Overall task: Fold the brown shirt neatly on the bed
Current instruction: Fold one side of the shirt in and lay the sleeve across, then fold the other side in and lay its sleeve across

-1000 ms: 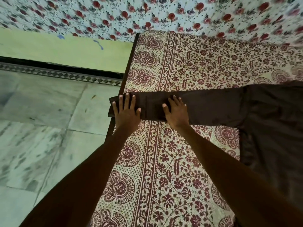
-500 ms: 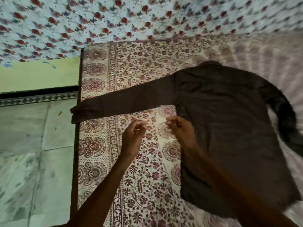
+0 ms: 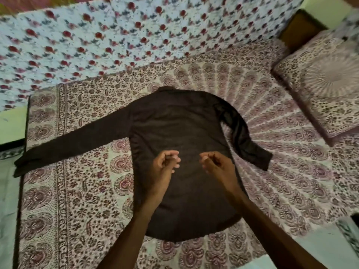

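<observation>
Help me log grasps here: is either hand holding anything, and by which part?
Nothing is held. The left hand and right hand hover loosely curled over the body of the brown shirt, gripping no fabric.

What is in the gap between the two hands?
Just the brown shirt, flat on the bed, shows between the left hand and the right hand, in the head view.

One brown shirt [image 3: 180, 123], one bed [image 3: 77, 200], one cushion [image 3: 320, 84], two hands [image 3: 165, 167] [image 3: 217, 166].

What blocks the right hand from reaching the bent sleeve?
Likely nothing, so yes: the right hand hovers empty over the shirt, and the bent sleeve lies uncovered beside it on the bedsheet.
</observation>
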